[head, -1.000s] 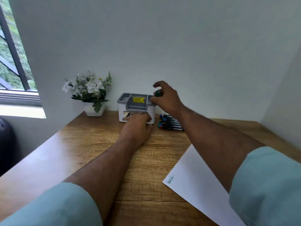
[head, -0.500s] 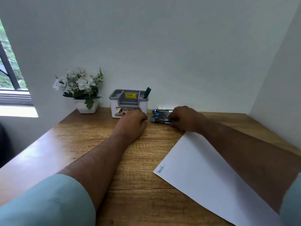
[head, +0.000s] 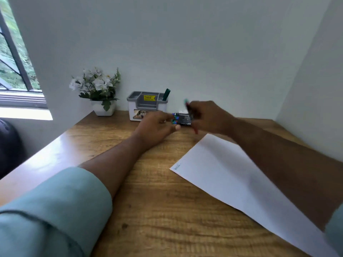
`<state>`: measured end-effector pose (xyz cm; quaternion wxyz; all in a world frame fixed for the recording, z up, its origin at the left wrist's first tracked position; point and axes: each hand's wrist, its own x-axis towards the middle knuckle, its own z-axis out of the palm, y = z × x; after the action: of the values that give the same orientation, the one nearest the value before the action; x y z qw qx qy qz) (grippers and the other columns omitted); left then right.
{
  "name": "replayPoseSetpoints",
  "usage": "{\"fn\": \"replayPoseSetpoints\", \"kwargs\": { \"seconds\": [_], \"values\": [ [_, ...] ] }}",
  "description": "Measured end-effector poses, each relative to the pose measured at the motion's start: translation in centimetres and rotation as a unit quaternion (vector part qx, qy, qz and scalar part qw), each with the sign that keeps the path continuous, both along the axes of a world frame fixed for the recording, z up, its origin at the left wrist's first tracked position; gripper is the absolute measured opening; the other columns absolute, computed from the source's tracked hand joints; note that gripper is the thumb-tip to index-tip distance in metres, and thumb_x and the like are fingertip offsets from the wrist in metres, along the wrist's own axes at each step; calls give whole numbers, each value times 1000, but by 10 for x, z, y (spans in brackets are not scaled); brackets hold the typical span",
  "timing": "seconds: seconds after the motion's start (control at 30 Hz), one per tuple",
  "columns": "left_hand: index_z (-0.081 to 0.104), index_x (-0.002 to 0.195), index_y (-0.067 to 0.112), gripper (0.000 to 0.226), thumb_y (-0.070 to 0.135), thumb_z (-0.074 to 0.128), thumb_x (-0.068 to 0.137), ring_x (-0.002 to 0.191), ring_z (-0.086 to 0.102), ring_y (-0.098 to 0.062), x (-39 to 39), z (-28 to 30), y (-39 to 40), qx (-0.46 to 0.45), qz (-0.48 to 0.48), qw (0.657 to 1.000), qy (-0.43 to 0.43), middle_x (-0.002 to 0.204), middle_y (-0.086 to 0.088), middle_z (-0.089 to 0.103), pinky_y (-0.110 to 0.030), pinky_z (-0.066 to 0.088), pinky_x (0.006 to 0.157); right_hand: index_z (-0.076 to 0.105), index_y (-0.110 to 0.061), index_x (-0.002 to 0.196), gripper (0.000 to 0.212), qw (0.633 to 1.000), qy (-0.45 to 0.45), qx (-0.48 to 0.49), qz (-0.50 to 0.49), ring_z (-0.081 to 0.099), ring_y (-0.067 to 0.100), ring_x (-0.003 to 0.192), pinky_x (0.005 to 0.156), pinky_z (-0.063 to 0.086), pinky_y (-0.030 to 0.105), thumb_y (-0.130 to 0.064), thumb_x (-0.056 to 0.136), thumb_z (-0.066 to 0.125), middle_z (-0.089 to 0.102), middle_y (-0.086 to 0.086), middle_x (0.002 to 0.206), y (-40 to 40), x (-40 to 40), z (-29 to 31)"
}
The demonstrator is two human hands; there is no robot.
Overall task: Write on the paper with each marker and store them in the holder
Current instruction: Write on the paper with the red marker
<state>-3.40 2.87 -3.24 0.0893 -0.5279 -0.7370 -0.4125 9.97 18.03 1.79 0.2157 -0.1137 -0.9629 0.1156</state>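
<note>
Marker [head: 187, 107] between right-hand fingers [head: 194, 115]

on the wooden desk [head: 148, 201], the grey-and-white plastic holder [head: 147, 105] stands at the far edge, a green marker [head: 166, 94] in its right compartment. left of it sits the white potted flower plant [head: 98, 89]; right of it lie dark markers [head: 182, 119]. the white paper sheet [head: 232, 179] lies nearer, to the right.
</note>
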Motion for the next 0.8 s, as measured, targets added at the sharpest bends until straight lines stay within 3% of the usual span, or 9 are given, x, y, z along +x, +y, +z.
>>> {"fn": "replayPoseSetpoints", "kwargs": {
  "seconds": [0.03, 0.1, 0.17, 0.23, 0.27, 0.37, 0.5, 0.67, 0.8],
  "values": [
    [65, 120, 16, 44, 38, 72, 82, 99, 61, -7, 11, 4, -5, 14, -35, 997, -68, 109, 5, 65, -20, 49, 84, 54, -13, 81, 13, 991, 59, -114, 36, 58, 17, 73, 68, 47, 32, -14, 75, 66, 58, 1, 76, -6, 11, 1],
    [61, 126, 20, 48, 38, 70, 83, 101, 61, -4, 31, 12, -11, 13, -91, 983, -158, 110, 8, 64, -20, 49, 86, 52, -11, 75, 16, 927, 145, -330, 106, 57, 16, 67, 65, 51, 33, -2, 74, 65, 53, 6, 70, -19, 32, 1],
    [69, 112, 18, 32, 35, 69, 85, 85, 65, -7, 43, 14, -19, -3, -110, 983, -144, 94, 4, 69, -26, 54, 77, 53, -9, 73, 14, 863, 177, -450, 146, 64, 24, 66, 63, 57, 37, 0, 79, 61, 58, 15, 68, -29, 44, -7],
    [74, 98, 19, 19, 32, 68, 87, 76, 65, -19, 50, 11, -28, -15, -104, 988, -112, 81, -2, 70, -39, 54, 71, 64, -8, 79, 12, 857, 160, -470, 139, 70, 27, 70, 62, 58, 38, 0, 86, 60, 69, 16, 73, -33, 50, -21],
    [74, 100, 22, 16, 29, 66, 88, 77, 65, -20, 51, 7, -32, -27, -102, 989, -107, 81, -2, 70, -39, 54, 73, 68, -7, 86, 13, 857, 143, -476, 136, 72, 28, 76, 64, 58, 38, 0, 89, 58, 73, 16, 79, -33, 52, -29],
    [68, 104, 30, 19, 17, 59, 93, 76, 62, -2, 56, 1, -39, -71, -110, 987, -95, 85, 7, 69, -19, 50, 70, 68, 3, 102, 18, 836, 114, -518, 141, 72, 30, 90, 70, 58, 40, -2, 92, 55, 74, 19, 92, -35, 51, -49],
    [55, 87, 34, 23, 21, 42, 101, 66, 48, 4, 59, 7, -33, -147, -110, 980, -76, 76, 10, 54, -21, 36, 61, 68, 3, 99, 19, 796, 120, -579, 128, 73, 26, 83, 61, 60, 37, -7, 91, 54, 74, 17, 85, -36, 51, -52],
    [52, 82, 18, 26, 20, 36, 103, 52, 38, -1, 51, 15, -27, -147, -165, 937, -271, 65, 3, 42, -15, 37, 51, 71, -5, 101, 27, 762, 91, -619, 164, 73, 26, 82, 60, 61, 37, -15, 80, 56, 74, 17, 86, -40, 50, -52],
    [47, 75, 15, 31, 25, 36, 102, 50, 34, -7, 51, 14, -18, -144, -164, 926, -307, 56, 6, 41, -27, 30, 52, 71, -8, 102, 26, 762, 99, -618, 165, 73, 26, 84, 60, 60, 36, -9, 93, 47, 74, 16, 86, -40, 47, -52]
  ]
}}
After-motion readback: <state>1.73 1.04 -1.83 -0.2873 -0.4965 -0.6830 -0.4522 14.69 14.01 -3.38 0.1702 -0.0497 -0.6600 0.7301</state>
